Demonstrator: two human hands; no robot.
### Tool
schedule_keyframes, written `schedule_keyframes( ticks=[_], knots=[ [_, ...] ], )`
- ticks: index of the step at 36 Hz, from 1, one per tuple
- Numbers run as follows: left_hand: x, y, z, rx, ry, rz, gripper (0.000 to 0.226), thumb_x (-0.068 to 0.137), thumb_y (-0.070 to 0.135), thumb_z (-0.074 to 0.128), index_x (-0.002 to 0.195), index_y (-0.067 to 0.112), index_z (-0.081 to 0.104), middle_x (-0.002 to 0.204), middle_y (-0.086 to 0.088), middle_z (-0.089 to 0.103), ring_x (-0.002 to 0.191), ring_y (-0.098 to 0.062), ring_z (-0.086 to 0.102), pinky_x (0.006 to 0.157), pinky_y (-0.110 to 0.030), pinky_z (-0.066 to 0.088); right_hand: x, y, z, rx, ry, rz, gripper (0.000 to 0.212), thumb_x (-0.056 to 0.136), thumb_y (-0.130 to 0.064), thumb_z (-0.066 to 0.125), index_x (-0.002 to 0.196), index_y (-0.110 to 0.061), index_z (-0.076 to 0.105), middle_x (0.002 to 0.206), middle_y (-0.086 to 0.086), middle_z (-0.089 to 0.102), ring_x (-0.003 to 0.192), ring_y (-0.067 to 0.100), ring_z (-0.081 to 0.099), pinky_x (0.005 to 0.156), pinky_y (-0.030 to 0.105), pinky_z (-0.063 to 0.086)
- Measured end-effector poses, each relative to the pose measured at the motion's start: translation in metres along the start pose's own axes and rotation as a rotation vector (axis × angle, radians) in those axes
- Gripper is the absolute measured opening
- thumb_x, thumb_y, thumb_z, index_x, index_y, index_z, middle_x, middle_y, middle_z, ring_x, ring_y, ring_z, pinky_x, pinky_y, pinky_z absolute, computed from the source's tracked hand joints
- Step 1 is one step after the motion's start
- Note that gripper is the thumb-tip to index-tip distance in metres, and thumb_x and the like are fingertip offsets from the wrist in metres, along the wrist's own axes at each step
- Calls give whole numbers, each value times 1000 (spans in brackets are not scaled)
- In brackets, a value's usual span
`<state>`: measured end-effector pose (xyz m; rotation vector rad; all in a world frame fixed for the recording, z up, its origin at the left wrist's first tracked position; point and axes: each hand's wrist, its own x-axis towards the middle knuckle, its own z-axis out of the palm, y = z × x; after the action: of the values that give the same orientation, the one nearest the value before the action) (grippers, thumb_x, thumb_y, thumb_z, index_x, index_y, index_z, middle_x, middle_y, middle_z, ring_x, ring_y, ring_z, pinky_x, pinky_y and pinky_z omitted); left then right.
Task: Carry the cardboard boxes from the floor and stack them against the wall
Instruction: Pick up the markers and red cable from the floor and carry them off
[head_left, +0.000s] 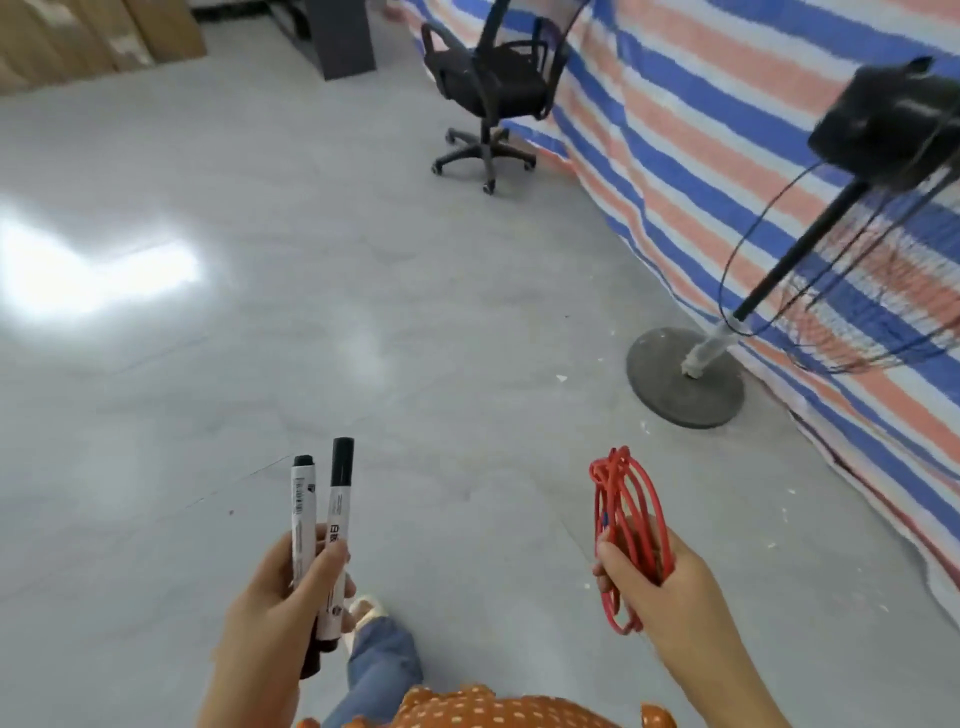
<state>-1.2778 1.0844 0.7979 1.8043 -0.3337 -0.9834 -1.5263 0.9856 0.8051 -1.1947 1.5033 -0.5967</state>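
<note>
A grey glossy floor (363, 322) fills the room, with a bright glare patch at its left side. The boxes (93, 36), brown cardboard, stand stacked at the far left corner, well apart from the person and partly cut off by the frame's edge.

Measured from the boxes: a dark cabinet (343, 36) stands to their right along the far side, and further right a black chair (488, 88) on castors sits just beside a striped tarp (727, 130) of blue, white and orange that hangs along the right side down to the floor. Nearer the camera along the tarp stands a fan (685, 374) with a round base, tilted pole and wire cage.

Closest to the camera, farthest from the boxes, are the hands. The left hand (280, 597) grips two markers (322, 530), caps pointing up, side by side. The right hand (660, 582) clasps a coil of red cord (623, 519) with fingers curled round it. The hands are apart. Below them show a jeans leg and a pale shoe (369, 608).
</note>
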Motion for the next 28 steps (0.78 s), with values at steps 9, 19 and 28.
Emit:
schedule_keyframes(
  ticks=[9,19,28],
  knots=[
    [99,46,-120,-94,175,44,6,89,19,64,90,13,65,60,-7,61,46,-19,56,35,-19,34,73,-83,164,-19,-136,-94,30,91,-32,53,79,-5,58,50,1,58,39,6,49,42,17,39],
    [199,77,-183,-191,297,-14,8,91,14,61,89,7,63,66,-12,57,47,-20,53,34,-16,33,151,-174,286,-165,-310,-233,31,99,-30,36,85,-10,55,58,-5,62,48,3,53,48,14,45],
    [318,127,-170,-238,390,-43,8,91,13,61,90,6,63,64,-11,57,47,-21,53,35,-18,35,272,-236,361,-261,-438,-229,30,98,-32,38,88,-11,57,67,7,65,52,7,57,54,20,51]
  ],
)
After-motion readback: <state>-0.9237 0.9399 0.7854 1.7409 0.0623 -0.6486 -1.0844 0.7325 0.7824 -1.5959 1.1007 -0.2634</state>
